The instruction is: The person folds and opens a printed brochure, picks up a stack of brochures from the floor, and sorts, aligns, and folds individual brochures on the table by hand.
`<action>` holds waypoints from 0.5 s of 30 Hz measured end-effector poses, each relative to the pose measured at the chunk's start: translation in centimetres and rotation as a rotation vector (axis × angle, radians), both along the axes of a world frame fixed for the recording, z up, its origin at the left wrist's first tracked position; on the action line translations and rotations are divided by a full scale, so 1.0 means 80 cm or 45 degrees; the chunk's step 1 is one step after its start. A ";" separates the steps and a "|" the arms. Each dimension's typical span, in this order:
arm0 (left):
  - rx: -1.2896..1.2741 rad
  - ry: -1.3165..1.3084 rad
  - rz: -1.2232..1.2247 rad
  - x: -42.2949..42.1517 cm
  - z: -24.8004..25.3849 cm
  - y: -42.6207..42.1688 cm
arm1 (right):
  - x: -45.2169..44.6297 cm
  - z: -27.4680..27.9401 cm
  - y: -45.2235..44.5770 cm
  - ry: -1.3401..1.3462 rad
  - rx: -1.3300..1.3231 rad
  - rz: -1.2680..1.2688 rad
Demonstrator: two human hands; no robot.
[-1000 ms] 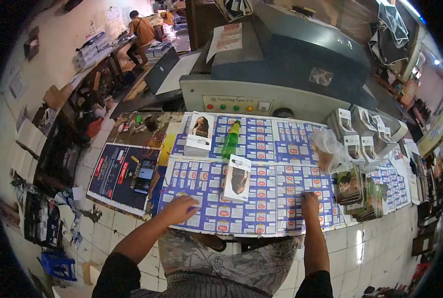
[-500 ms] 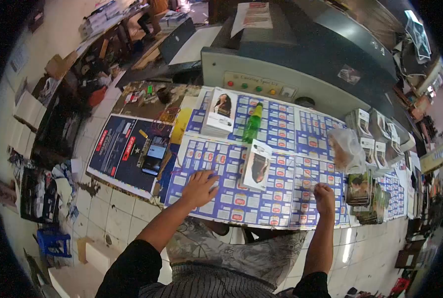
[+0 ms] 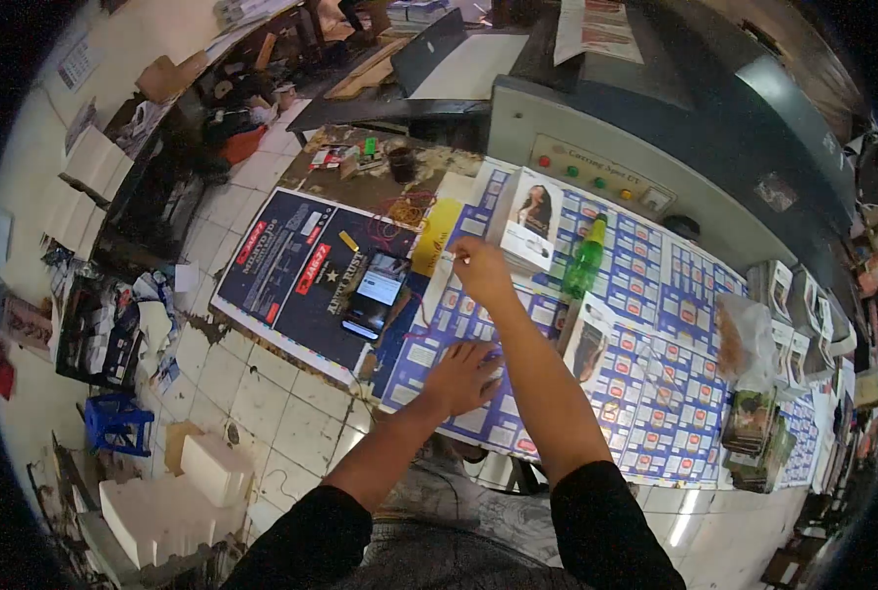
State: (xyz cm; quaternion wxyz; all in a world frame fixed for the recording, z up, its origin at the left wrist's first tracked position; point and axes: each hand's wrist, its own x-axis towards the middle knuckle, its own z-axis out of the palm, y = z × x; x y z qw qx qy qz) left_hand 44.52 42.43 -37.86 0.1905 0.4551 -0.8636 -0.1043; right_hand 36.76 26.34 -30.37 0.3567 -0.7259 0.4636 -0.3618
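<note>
My left hand [image 3: 466, 379] lies flat with fingers spread on the blue-and-white printed sheet [image 3: 498, 418], near the table's front edge. Farther back, my right hand [image 3: 482, 271] has its fingers pinched together beside the yellow strip [image 3: 437, 238]. A small pale bit shows at its fingertips, too small to name. Just right of that hand stands a stack of printed cards [image 3: 531, 218] with a long-haired figure on top. A green bottle [image 3: 585, 260] lies beside it, and a smaller stack of cards [image 3: 588, 339] sits in front, right of my right forearm.
A phone [image 3: 376, 295] with a lit screen rests on a dark poster [image 3: 291, 275] at left. Rubber bands [image 3: 404, 211] and a dark cup [image 3: 401, 165] are behind it. A clear plastic bag [image 3: 749, 334] and several card stacks [image 3: 801, 305] stand at right. A grey machine [image 3: 596, 162] borders the back.
My right hand has crossed from the right side of the sheet to the yellow strip at back left. My left hand stays flat on the sheet. The view has turned left.
</note>
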 end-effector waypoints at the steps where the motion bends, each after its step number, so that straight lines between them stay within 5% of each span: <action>1: -0.010 0.026 -0.004 0.000 -0.004 -0.001 | 0.009 -0.007 -0.007 0.195 -0.282 0.034; 5: -0.031 0.063 -0.005 0.001 -0.006 -0.004 | 0.011 -0.017 -0.014 0.455 -0.047 0.197; 8: 0.083 0.019 0.010 0.000 0.004 -0.004 | -0.016 -0.019 0.019 0.261 -0.327 0.028; 12: 0.043 -0.004 0.020 -0.009 0.007 -0.003 | -0.101 0.030 0.145 0.130 -0.168 -0.158; 15: 0.093 -0.047 0.046 -0.013 0.013 -0.001 | -0.190 0.003 0.231 0.104 -0.051 -0.453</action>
